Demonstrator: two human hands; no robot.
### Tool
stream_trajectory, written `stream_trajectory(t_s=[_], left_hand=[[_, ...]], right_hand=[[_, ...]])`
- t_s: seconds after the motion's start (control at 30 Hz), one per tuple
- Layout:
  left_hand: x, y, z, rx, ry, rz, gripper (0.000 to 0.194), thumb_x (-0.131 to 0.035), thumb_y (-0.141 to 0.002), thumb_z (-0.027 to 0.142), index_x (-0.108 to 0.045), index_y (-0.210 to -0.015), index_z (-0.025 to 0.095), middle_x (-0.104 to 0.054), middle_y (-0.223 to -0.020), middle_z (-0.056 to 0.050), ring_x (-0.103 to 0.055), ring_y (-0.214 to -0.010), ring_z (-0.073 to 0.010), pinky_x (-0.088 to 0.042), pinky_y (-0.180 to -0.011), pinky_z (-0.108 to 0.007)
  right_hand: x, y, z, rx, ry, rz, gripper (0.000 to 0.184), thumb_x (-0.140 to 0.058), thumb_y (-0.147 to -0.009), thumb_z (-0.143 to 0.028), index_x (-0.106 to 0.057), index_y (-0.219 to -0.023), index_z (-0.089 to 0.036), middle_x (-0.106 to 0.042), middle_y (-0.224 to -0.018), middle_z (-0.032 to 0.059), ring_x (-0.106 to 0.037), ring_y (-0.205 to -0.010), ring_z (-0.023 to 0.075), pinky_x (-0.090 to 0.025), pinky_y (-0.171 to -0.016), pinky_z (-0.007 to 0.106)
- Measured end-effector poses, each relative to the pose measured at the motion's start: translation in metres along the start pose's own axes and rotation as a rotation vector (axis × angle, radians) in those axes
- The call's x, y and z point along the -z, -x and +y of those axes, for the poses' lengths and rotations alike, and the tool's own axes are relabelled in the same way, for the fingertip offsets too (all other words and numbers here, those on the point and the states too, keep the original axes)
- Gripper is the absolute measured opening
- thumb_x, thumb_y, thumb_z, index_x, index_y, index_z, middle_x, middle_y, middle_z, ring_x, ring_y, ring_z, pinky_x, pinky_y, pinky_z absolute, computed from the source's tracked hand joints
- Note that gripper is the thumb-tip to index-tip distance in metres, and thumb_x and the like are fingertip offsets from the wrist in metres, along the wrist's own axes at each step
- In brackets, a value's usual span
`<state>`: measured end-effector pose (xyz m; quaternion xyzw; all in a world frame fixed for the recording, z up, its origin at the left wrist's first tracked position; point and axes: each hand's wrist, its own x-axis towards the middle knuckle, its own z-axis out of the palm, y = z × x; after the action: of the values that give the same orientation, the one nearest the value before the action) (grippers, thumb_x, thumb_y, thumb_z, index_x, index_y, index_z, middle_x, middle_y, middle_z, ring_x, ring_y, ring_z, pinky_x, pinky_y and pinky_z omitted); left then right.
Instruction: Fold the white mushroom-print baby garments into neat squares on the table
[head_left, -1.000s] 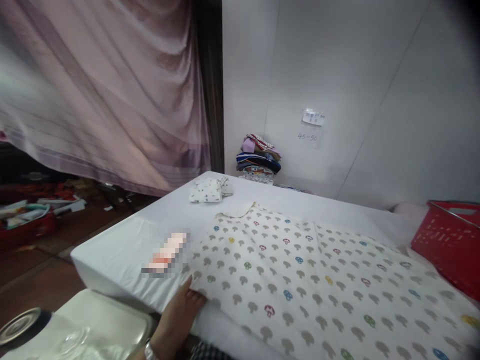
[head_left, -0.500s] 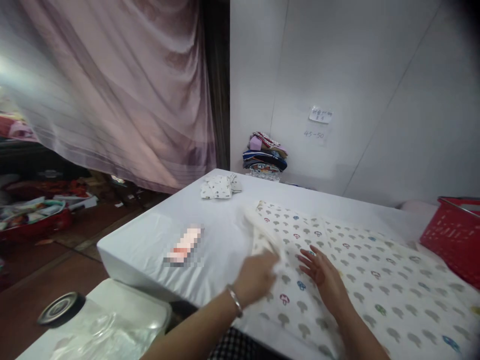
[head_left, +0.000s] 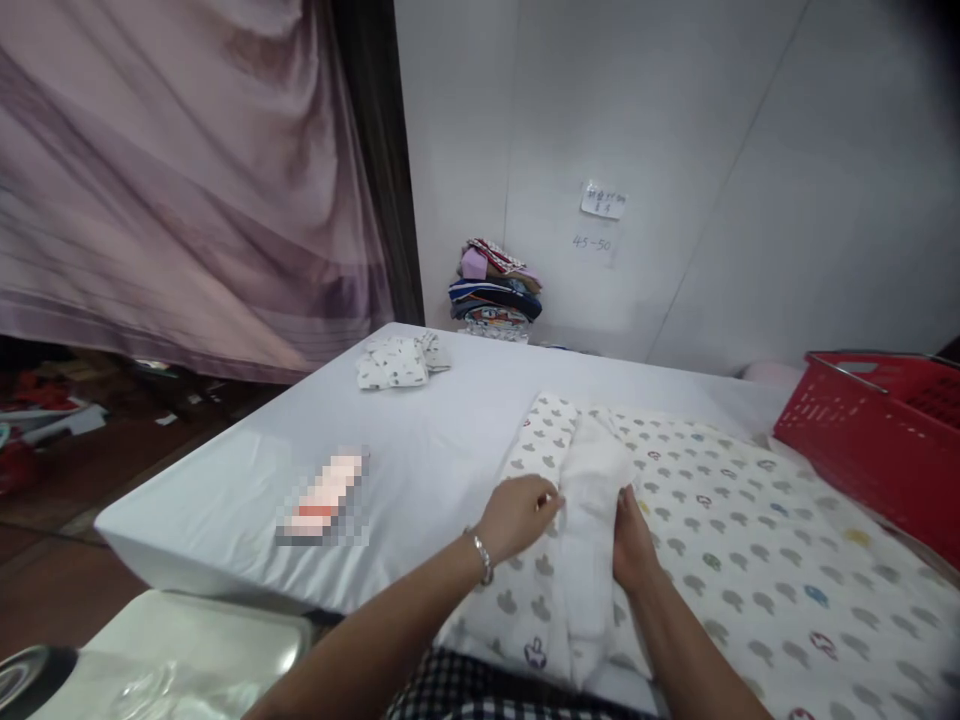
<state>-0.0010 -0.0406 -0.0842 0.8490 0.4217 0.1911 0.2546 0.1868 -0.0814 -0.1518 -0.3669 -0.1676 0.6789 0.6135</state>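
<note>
A white cloth (head_left: 742,560) printed with grey mushrooms and a few coloured ones lies spread across the right part of the bed-like table. Along its left side, a plain white strip (head_left: 589,530) is turned up between my hands, with a printed band to its left. My left hand (head_left: 521,515), a bracelet on its wrist, is closed with thumb and fingers pinched at the strip's left edge. At the strip's right edge, my right hand (head_left: 634,540) is closed on the fabric, its fingertips partly hidden by the fold.
A folded patterned cloth (head_left: 394,363) lies at the far left of the white-covered table (head_left: 450,430), and a blurred-out flat object (head_left: 324,500) sits nearer. A red basket (head_left: 870,440) stands at right. Folded clothes (head_left: 495,290) are stacked by the wall. A pale stool (head_left: 217,630) is at lower left.
The cloth's left edge has been turned over, showing a plain white strip. My right hand went from open above the print to gripping the strip's edge. The view has shifted right.
</note>
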Motion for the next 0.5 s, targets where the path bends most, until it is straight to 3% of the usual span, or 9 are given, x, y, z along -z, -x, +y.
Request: stream_trajectory(t_s=[0.13, 0.23, 0.3, 0.4, 0.5], left_hand=[[-0.017, -0.059, -0.006, 0.055, -0.085, 0.062, 0.025, -0.048, -0.083, 0.033, -0.059, -0.100, 0.020, -0.059, -0.103, -0.007, -0.056, -0.092, -0.0198, -0.040, -0.080, -0.031], [-0.036, -0.094, -0.010, 0.220, 0.012, 0.071, 0.030, -0.063, -0.069, 0.021, -0.057, -0.098, 0.018, -0.054, -0.112, -0.011, -0.052, -0.105, -0.0248, -0.037, -0.089, -0.036], [-0.041, -0.110, -0.018, 0.335, 0.115, 0.102, 0.025, -0.065, -0.065, 0.015, -0.058, -0.088, 0.016, -0.057, -0.109, -0.013, -0.052, -0.105, -0.0260, -0.036, -0.091, -0.038], [-0.031, -0.119, -0.043, 0.430, 0.210, 0.178, 0.009, -0.059, -0.073, 0.020, -0.059, -0.080, 0.015, -0.063, -0.092, -0.011, -0.058, -0.093, -0.0230, -0.041, -0.085, -0.035], [-0.005, -0.107, -0.082, 0.546, 0.303, 0.302, 0.018, -0.049, -0.081, 0.028, -0.060, -0.087, 0.014, -0.065, -0.082, -0.008, -0.062, -0.078, -0.0192, -0.047, -0.071, -0.030]], right_hand=[[-0.004, 0.000, 0.001, 0.038, -0.023, -0.002, 0.056, -0.051, -0.075, -0.063, -0.057, -0.117, -0.026, -0.067, -0.105, 0.0052, -0.060, -0.101, 0.0273, -0.043, -0.090, 0.045], [0.000, 0.000, 0.003, -0.006, -0.029, 0.016, 0.055, -0.051, -0.077, -0.060, -0.056, -0.119, -0.024, -0.067, -0.106, 0.0058, -0.059, -0.102, 0.0268, -0.044, -0.090, 0.043], [0.002, 0.001, 0.004, -0.031, -0.033, 0.046, 0.052, -0.054, -0.078, -0.054, -0.055, -0.120, -0.023, -0.066, -0.107, 0.0056, -0.059, -0.103, 0.0262, -0.044, -0.090, 0.042], [0.002, 0.002, 0.002, -0.009, -0.047, 0.106, 0.051, -0.060, -0.076, -0.046, -0.053, -0.121, -0.024, -0.066, -0.108, 0.0041, -0.058, -0.104, 0.0252, -0.044, -0.091, 0.040], [0.000, 0.002, 0.001, 0.010, -0.061, 0.159, 0.053, -0.061, -0.075, -0.047, -0.052, -0.122, -0.024, -0.065, -0.110, 0.0034, -0.058, -0.104, 0.0246, -0.044, -0.092, 0.040]])
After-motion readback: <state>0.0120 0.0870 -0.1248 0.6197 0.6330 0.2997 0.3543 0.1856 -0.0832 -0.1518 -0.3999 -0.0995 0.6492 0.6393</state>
